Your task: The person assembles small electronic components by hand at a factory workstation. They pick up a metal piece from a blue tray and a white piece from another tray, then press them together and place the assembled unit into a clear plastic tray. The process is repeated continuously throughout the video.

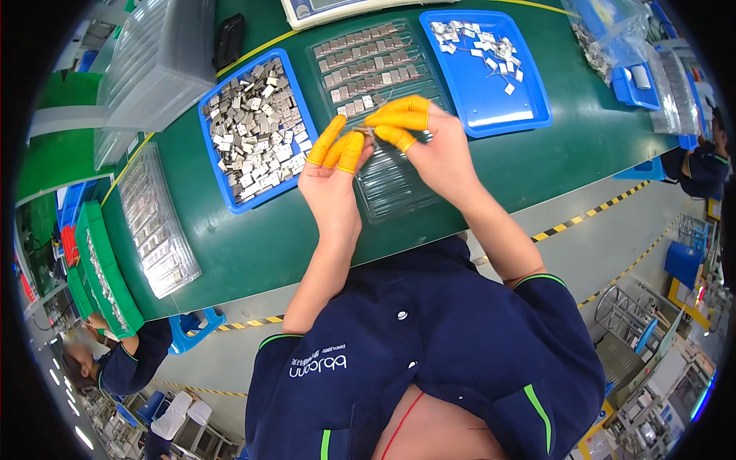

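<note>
My left hand [331,180] and my right hand [443,153] meet over a clear plastic tray [392,192], yellow finger cots on several fingers of each. Between the fingertips is a small silver metal part [366,131], pinched from both sides and partly hidden. Rows of small grey, block-like metal parts [372,59] with thin wires fill the far half of the tray; its near half shows bare ridged slots. To the left, a blue tray [218,172] holds a heap of small silver metal pieces. A second blue tray [479,96], at the right, has scattered white pieces with thin wires.
Stacked clear trays [157,61] stand at the far left beside a black object [228,40]. Another clear tray [159,222] lies at the left table edge, near a green bin [103,268]. A white device [337,11] sits at the back. Other people are at both sides.
</note>
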Motion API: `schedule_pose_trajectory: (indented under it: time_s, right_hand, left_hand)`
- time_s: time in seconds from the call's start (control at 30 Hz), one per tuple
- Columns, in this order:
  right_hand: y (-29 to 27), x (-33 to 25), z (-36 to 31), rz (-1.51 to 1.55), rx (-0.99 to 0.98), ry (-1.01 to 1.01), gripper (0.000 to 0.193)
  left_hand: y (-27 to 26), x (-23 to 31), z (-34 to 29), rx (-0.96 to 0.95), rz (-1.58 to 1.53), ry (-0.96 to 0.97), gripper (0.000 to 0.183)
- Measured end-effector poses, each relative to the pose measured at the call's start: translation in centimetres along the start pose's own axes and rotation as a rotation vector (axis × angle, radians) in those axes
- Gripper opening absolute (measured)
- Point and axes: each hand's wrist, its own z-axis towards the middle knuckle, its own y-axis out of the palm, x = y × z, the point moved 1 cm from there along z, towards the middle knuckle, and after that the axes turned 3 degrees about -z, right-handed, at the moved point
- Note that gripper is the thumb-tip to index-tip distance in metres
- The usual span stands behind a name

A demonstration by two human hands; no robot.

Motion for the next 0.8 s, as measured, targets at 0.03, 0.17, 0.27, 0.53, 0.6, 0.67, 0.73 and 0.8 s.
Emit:
schedule_pose_trajectory:
  time_s: [0.03,0.17,0.27,0.53,0.6,0.67,0.73,0.8]
  right_hand:
    - [-0.4,0.1,0.6,-0.042,0.007,0.004,0.018]
    - [-0.2,2.0,1.6,-0.069,-0.083,0.098,0.018]
    - [0.6,3.1,1.4,0.107,-0.074,0.226,0.019]
    - [1.2,3.1,-0.2,0.465,0.023,0.335,0.025]
    - [1.2,3.2,-0.3,0.607,0.052,0.412,0.025]
    - [0.9,3.3,-0.2,0.631,0.024,0.47,0.026]
    - [0.7,3.2,-0.2,0.619,0.02,0.456,0.028]
    - [0.8,2.9,-0.2,0.571,0.044,0.369,0.031]
  left_hand:
    - [-0.2,-0.2,0.2,-0.027,0.057,0.051,0.036]
    - [-0.1,-1.3,1.3,-0.02,0.122,0.082,0.029]
    - [0.0,-1.7,1.8,0.026,0.109,0.028,0.023]
    - [0.2,-1.6,1.4,0.078,-0.043,-0.08,0.026]
    - [0.6,-1.1,1.3,0.045,-0.057,-0.088,0.027]
    - [0.5,-1.2,1.3,-0.002,-0.016,-0.057,0.028]
    - [0.1,-1.6,1.5,-0.061,0.079,0.013,0.03]
    - [0.4,-1.6,1.6,-0.042,0.085,-0.018,0.03]
